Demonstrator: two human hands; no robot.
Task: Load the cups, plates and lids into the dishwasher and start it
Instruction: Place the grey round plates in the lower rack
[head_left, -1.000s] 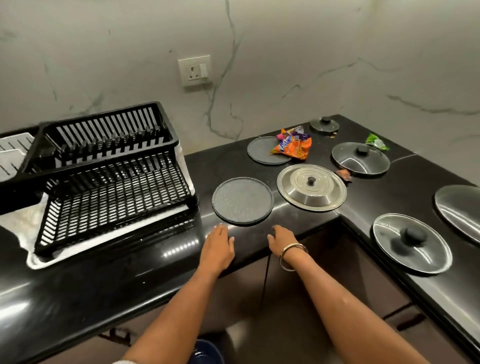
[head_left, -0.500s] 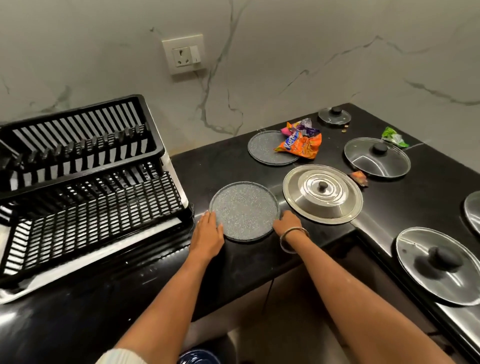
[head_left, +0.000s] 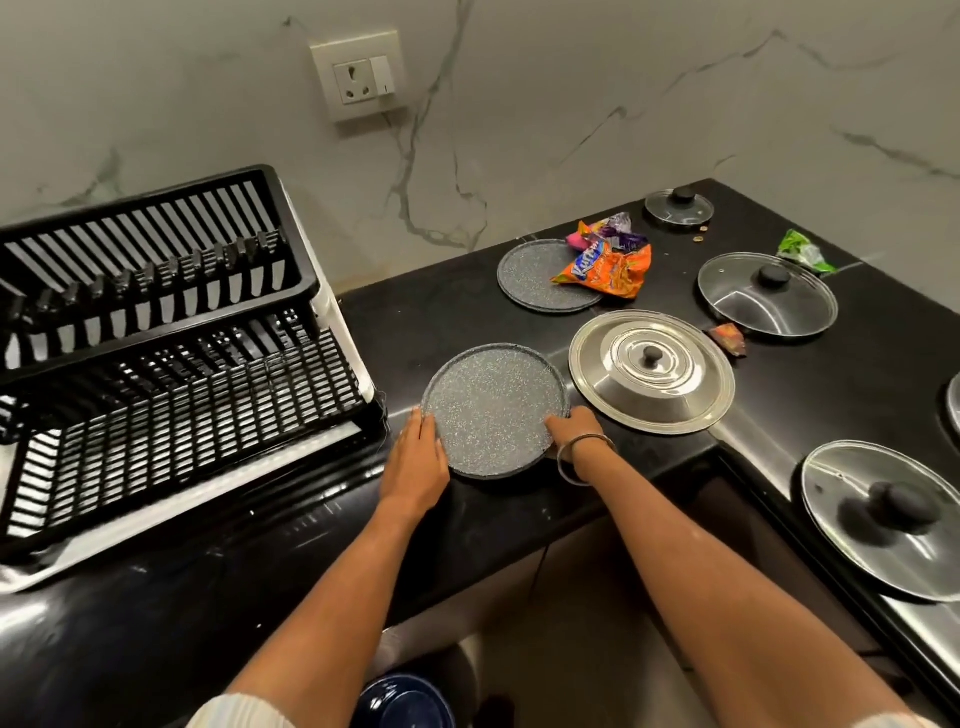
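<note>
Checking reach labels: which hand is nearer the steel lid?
Right. The right hand holds the near speckled plate's right edge, just beside the steel lid's near-left rim. The left hand is at the plate's left edge, the plate between it and the lid.

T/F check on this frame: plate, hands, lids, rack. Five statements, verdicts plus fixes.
1. Both hands touch the near speckled plate. True: left hand at its left edge, right hand at its right edge.
2. The dish rack holds two plates. False: no dishes show in it.
3. The steel lid lies right of that plate. True.
4. The orange snack packet lies partly on the far speckled plate. True.
5. The lids are stacked. False: they lie apart on the counter.
</note>
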